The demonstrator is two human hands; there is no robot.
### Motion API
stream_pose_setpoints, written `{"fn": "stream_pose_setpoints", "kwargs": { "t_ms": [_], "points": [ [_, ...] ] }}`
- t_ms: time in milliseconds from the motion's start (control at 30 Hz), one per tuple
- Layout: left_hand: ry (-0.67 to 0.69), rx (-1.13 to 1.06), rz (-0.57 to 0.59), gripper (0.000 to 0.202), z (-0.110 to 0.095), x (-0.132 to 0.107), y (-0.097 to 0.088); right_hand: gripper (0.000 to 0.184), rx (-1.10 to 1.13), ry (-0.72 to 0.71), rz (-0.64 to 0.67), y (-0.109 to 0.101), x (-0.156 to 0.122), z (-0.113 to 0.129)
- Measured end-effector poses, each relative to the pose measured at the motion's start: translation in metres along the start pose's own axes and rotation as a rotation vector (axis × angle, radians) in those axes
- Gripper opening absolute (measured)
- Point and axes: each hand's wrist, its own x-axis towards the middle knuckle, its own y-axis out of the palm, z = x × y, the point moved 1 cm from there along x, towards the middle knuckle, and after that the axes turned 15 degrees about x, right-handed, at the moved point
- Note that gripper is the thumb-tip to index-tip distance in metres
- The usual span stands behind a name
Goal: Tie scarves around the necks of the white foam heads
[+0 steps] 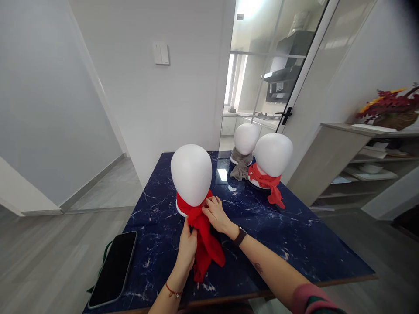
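The scarf (205, 246) encircles the base of the head (191, 172) on the table (153, 257); its tails run toward the person, between the forearms. Left hand (187, 244) pinches the gathered front; right hand (216, 214), slightly farther forward, pinches the neck loop.

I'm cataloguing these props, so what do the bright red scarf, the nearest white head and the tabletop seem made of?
Bright red scarf: soft, matte fabric, bunching and draping in folds; fibre unclear.
Nearest white head: perhaps foam or plastic, smooth, fairly matte, with soft shading.
Tabletop: glossy, marble-patterned, white-veined and reflective; stone, glass or laminate, I can't tell.
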Motion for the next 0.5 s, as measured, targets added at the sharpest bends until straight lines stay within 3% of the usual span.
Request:
{"fn": "stream_pose_setpoints", "kwargs": {
  "t_ms": [167,267,367,500],
  "points": [
    [0.020,0.040,-0.022,0.047,-0.001,0.007,0.000,0.027,0.022,-0.072,0.011,0.004,-0.005,0.004],
    [0.035,0.047,-0.054,0.044,0.002,0.008,0.001,0.015,0.069,-0.061,-0.181,0.000,-0.011,0.011],
    [0.063,0.059,-0.071,0.041,0.006,0.007,0.001,0.019,0.149,0.062,-0.347,-0.003,-0.022,0.018],
    [0.095,0.092,-0.045,0.041,0.004,0.005,0.000,0.036,0.222,0.214,-0.199,0.005,-0.035,0.025]
  ]
}}
